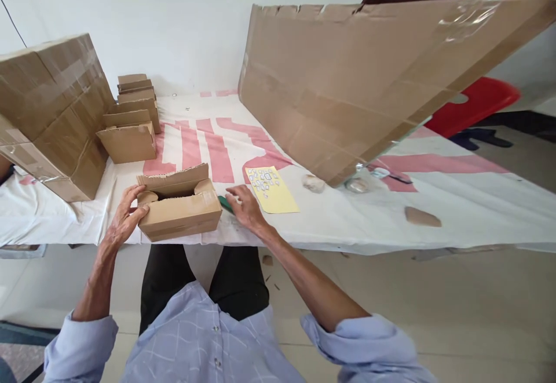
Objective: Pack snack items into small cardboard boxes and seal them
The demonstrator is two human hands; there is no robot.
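Observation:
A small open cardboard box [185,215] rests near the table's front edge, its back flap raised and its inside dark. My left hand [125,216] grips the box's left end, fingers at the rim and thumb on the front wall. Beside the box's right end, my right hand [247,206] is at a green object [226,204], its fingers curled over one end. Just right of that hand lies a yellow sheet [278,194] bearing several small pale pieces.
Several small open boxes [130,142] stand in a row at the back left, beside a large taped carton [65,116]. A large cardboard panel [347,81] leans at the back right. Crumpled tape, dark-handled scissors and a cardboard scrap [422,216] lie on the white cloth [347,226].

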